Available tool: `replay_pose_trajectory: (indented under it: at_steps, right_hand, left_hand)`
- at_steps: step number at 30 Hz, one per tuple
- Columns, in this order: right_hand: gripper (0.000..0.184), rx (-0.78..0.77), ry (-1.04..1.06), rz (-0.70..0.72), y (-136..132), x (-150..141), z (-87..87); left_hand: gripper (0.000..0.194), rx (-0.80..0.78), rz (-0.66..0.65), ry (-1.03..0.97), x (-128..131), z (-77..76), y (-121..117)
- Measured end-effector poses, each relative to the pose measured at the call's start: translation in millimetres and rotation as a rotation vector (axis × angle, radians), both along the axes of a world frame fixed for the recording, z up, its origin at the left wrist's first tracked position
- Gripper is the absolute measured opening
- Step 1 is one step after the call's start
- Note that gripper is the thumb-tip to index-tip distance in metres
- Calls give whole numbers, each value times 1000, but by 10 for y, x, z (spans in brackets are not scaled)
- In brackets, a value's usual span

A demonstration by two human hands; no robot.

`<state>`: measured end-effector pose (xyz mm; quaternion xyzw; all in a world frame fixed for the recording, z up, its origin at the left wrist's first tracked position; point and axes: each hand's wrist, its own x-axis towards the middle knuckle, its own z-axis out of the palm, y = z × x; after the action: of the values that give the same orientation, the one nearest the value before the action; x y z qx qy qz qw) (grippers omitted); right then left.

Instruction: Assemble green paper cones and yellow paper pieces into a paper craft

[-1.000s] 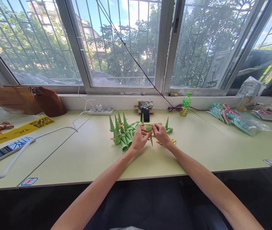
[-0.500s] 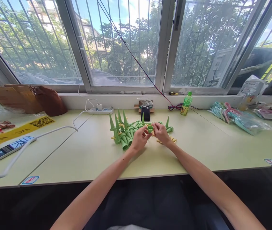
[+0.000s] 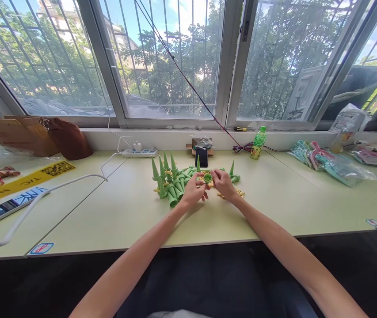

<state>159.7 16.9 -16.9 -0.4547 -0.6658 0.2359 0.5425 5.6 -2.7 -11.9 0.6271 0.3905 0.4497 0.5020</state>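
Between my two hands is a hollow green plastic cone (image 3: 207, 178), its round open end turned up toward me. My left hand (image 3: 195, 190) is closed around its left side with thumb and forefinger, other fingers beneath. From the right, the fingertips of my right hand (image 3: 223, 183) pinch together at the cone's rim; whether they also hold a small piece is hidden. Left of my hands lies a pile of green cones (image 3: 177, 185), several standing point up. Small yellow pegs (image 3: 236, 194) lie beside and partly behind my right hand.
A dark phone (image 3: 202, 157) leans on a small cardboard box behind the pile. A green drink bottle (image 3: 258, 143) stands at the back right. Bagged hangers (image 3: 321, 161) lie further right. On the left are a power strip (image 3: 140, 153), a white cable (image 3: 72, 177) and a tablet (image 3: 9, 207).
The cone's open end has tipped a little more toward me. My left hand's lower fingers have shifted and spread beneath it. My right hand has barely moved.
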Motion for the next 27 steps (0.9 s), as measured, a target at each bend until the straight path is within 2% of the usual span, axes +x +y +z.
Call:
replay_pose_trajectory:
  at_steps: [3,8,27]
  right_hand:
    - [44,15,-7,-4,-5,-2,5]
    - [42,28,-27,53,-22,-9,16]
    - [43,30,-59,56,-20,0,5]
  left_hand:
    - [25,-116,-16,-115,0,39,10]
    - [37,-212,-24,-165,-3,67,7]
    - [38,-201,-31,-150,-23,102,-20]
